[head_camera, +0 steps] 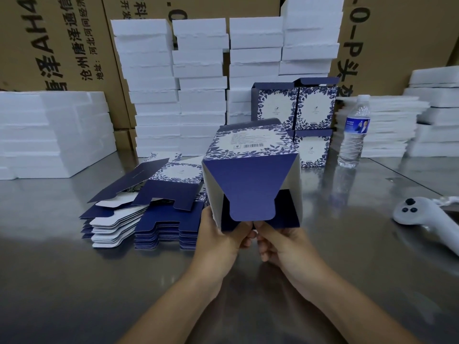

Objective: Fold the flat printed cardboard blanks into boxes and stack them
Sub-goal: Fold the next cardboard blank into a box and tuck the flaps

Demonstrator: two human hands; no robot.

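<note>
Head view: on the steel table (74, 281) a pile of flat blanks (159, 219) lies left of centre. Beside it the half-folded box (250, 175) is held up, open end toward the camera. The left hand (218, 242) and right hand (283, 247) grip its lower edge with curled fingers.

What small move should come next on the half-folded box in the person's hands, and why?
Probably push the blue tongue flap inward and tuck its rounded tab into the box. The flap lies over the open end with its tab free and gaps at both sides, and the left hand and right hand pinch the box's near edge just under it.
</note>
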